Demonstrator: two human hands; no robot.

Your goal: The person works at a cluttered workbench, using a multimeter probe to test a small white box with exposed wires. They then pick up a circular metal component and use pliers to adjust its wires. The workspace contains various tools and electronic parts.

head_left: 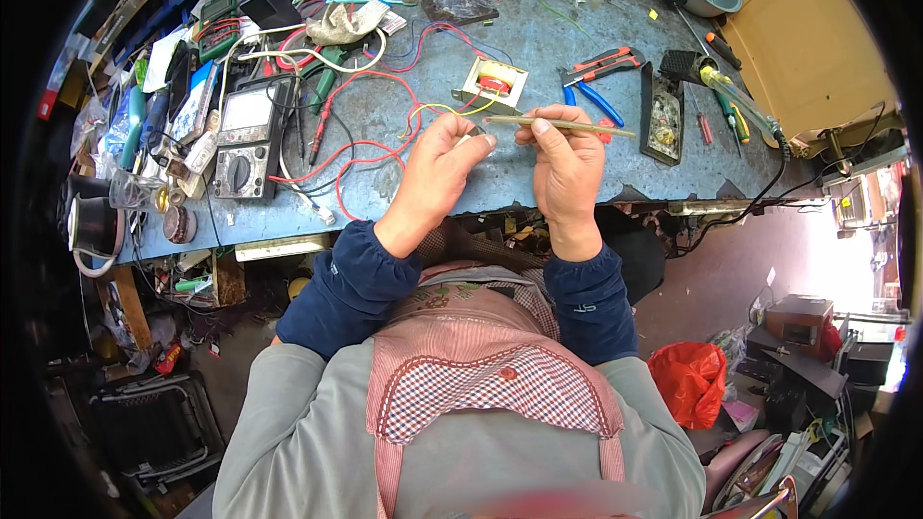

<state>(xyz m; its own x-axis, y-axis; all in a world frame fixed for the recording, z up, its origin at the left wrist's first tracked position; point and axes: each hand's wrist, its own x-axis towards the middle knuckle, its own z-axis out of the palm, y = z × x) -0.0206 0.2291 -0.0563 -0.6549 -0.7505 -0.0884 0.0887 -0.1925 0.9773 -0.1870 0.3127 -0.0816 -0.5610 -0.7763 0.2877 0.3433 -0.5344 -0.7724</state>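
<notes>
My right hand grips a thin, straight, brownish stick between thumb and fingers. The stick lies nearly level, and its left end reaches toward my left hand. That hand is closed in a pinch, its thumb pressed to the forefinger; the small thing at its fingertips cannot be made out. A yellow wire loops close by the left fingers. Just beyond both hands sits a small transformer with a yellow and red winding. Red wires trail across the bench to the left of it.
An analog multimeter stands at the left amid cluttered tools and cables. Pliers with red-black handles, blue handles, a black tray and a yellow-handled soldering iron lie right. The worn blue bench ends before my body.
</notes>
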